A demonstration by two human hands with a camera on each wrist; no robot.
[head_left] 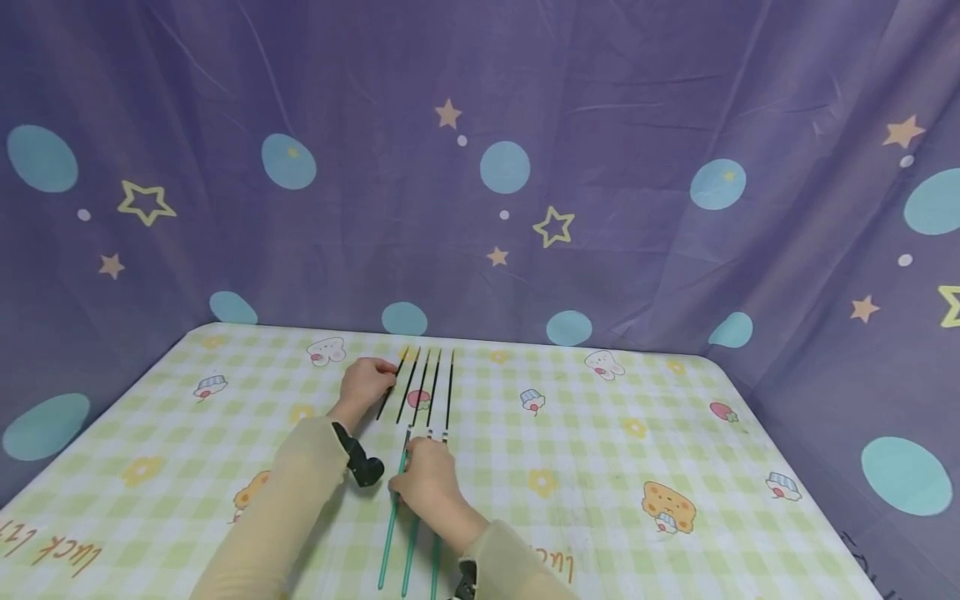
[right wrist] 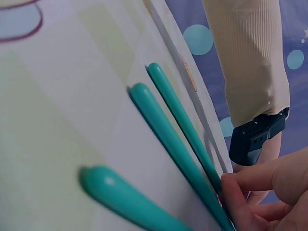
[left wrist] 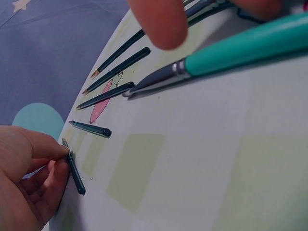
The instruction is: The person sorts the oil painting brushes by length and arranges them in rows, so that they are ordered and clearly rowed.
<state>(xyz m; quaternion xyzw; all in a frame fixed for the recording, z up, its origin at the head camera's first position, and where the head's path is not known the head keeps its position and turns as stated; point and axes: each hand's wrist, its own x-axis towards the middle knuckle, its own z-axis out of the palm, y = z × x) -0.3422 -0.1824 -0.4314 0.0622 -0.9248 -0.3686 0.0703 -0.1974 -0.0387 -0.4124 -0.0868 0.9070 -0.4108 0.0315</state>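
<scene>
Several thin black paintbrushes with tan tips lie side by side on the table, pointing away. My left hand (head_left: pixel 365 385) pinches the leftmost thin black paintbrush (head_left: pixel 386 402) near its tip; in the left wrist view that brush (left wrist: pixel 77 179) lies by the fingertips of the left hand (left wrist: pixel 33 168). Closer in lie three green-handled paintbrushes with dark bristles. My right hand (head_left: pixel 431 479) pinches the leftmost green-handled paintbrush (head_left: pixel 390 533) with thumb and fingers. It partly covers the middle green-handled brush (head_left: pixel 411 554) and the right one (head_left: pixel 436 567).
A checked tablecloth (head_left: pixel 585 500) with printed cakes, flowers and strawberries covers the table. Behind and beside it hangs a purple curtain (head_left: pixel 615 267) with stars and dots. A black wrist device (head_left: pixel 362 462) sits on the left sleeve.
</scene>
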